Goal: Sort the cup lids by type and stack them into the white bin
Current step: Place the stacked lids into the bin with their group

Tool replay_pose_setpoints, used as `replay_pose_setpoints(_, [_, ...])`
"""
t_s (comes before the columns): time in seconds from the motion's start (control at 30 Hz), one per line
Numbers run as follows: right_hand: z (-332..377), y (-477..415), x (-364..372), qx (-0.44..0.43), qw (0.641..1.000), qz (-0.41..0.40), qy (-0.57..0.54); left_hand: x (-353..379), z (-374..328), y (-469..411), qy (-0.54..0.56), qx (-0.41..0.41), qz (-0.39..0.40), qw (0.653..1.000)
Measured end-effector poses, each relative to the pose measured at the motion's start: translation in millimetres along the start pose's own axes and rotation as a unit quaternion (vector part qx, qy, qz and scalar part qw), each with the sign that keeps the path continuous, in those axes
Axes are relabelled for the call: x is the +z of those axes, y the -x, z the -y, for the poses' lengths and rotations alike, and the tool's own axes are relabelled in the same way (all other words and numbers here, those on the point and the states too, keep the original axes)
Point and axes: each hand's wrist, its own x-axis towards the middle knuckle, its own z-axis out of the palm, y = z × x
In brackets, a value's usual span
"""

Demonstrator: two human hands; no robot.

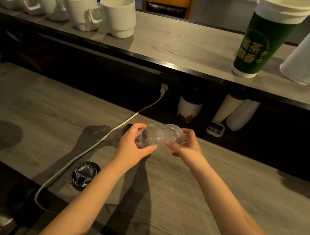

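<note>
Left hand (pixel 135 145) and right hand (pixel 186 146) each grip clear dome lids (pixel 164 135), seemingly two touching; a black lid (pixel 127 128) sits half-hidden behind.

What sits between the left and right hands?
Clear plastic lids: the left hand grips one end, the right hand the other. Seen in the head view.

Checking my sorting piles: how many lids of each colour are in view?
Clear lids: 2, one held by the left hand, one by the right hand.
Black lids: 2, one half hidden behind the left hand.
Total: 4.
</note>
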Motion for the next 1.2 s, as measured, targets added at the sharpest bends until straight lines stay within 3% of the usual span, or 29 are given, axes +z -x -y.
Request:
replay_pose_setpoints(0.17, [3.4, 4.3, -6.2, -0.019, 0.997, 0.075, -0.018, 15.2, -7.6, 4.9, 0.032, 0.012, 0.021, 0.999])
replay_pose_setpoints(0.27, [6.0, 8.5, -3.4, -0.030, 0.992, 0.121, 0.007, 23.4, -6.7, 4.6, -0.031, 0.027, 0.011, 0.999])
replay_pose_setpoints(0.33, [7.6, 9.1, -1.4, -0.044, 0.991, 0.118, 0.037, 26.5, -9.3, 6.7, -0.080, 0.028, 0.012, 0.996])
replay_pose_setpoints(0.5, [10.3, 6.5, -9.0, -0.042, 0.990, 0.130, 0.027, 14.5, -2.9, 10.4, -0.070, 0.049, 0.091, 0.992])
replay_pose_setpoints(0.73, [10.3, -4.8, 3.9, 0.002, 0.979, 0.203, -0.016, -10.2, 10.0, 4.1, 0.108, -0.100, 0.165, 0.975])
replay_pose_setpoints(0.83, [10.1, -15.6, 21.4, 0.005, 0.978, 0.208, 0.000, -16.4, 17.3, 4.6, 0.129, -0.136, 0.107, 0.976])
replay_pose_setpoints(1.03, [-7.8, -67.4, 54.1, -0.024, 0.968, 0.138, 0.210, -49.9, 35.8, -18.3, 0.107, -0.207, -0.061, 0.970])
replay_pose_setpoints(1.2, [-22.6, -112.3, 80.3, 0.004, 0.907, 0.146, 0.396, -75.4, 46.0, -37.8, 0.078, -0.177, -0.176, 0.965])
